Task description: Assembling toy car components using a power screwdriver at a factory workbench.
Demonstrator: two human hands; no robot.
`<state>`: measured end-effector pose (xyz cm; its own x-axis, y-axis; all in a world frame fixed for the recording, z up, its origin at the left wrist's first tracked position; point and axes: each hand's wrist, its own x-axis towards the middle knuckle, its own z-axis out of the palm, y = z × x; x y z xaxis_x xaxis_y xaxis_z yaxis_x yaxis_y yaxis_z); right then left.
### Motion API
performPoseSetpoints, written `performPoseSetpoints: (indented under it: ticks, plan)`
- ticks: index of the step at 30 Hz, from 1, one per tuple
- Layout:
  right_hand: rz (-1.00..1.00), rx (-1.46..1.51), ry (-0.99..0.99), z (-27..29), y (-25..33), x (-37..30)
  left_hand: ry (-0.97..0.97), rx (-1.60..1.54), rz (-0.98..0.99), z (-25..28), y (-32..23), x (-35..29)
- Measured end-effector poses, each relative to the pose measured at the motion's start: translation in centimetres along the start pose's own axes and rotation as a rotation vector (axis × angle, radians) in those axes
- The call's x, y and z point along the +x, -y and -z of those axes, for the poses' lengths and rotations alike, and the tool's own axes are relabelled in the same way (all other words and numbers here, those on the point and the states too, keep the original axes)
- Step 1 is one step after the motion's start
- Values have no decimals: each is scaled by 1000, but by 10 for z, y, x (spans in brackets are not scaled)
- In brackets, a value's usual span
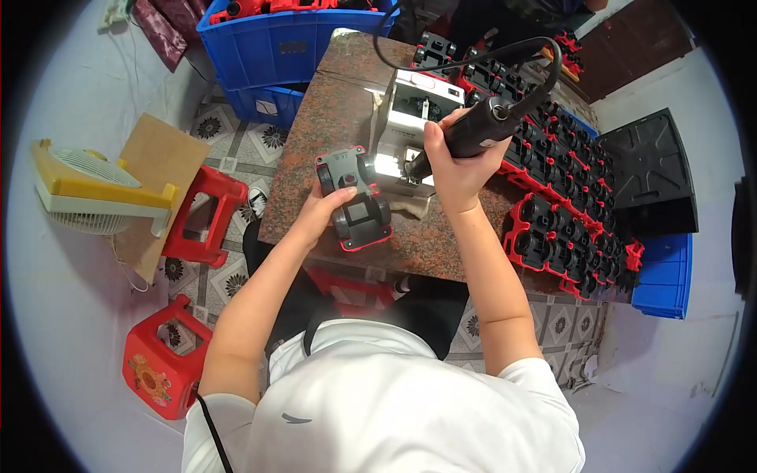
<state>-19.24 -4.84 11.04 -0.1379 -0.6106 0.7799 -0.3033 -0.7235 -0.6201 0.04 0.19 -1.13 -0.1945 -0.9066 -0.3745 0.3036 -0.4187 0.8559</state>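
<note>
My left hand [323, 211] is closed around the side of a toy car [359, 206], turned underside up, with a grey and black base, black wheels and red edges. In my right hand [456, 169] is a black electric screwdriver [475, 132], gripped round its body and tilted. Its lower end points at the front of a white and silver box-shaped machine [400, 135], which looks like a screw feeder; the exact tip is hard to make out. A black cable [550, 79] loops from the screwdriver's top over the machine.
Rows of upturned red and black toy cars [564, 158] fill the right of the speckled stone table [303, 130]. Blue crates [260, 51] stand far left, another blue crate [664, 272] at right. Red stools [169, 355] and a yellow fan [102, 189] are left.
</note>
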Motion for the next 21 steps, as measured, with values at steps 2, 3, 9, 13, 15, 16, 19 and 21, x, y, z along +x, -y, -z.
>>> performPoseSetpoints:
  ticks: [2,3,9,13,15,16,19,21]
  plan:
    - [2,11,9,0,0,0,0,22,-12,-1,-2,-2]
    - [5,24,17,0,0,-1,0,22,-12,-2,-4,-2]
    - [59,240,11,-4,2,-13,13,25,-26,-1,-3,-2]
    - [-42,259,73,-5,5,-11,12,-1,9,-1,-4,-3]
    - [-174,125,158,-4,7,13,4,4,13,1,-1,-2]
    - [-219,145,125,-5,2,17,-17,6,12,1,0,-1]
    - [-195,241,70,-7,10,26,-36,-5,28,-4,-4,-5]
    - [-146,292,59,-15,19,34,22,6,-33,-1,-3,0]
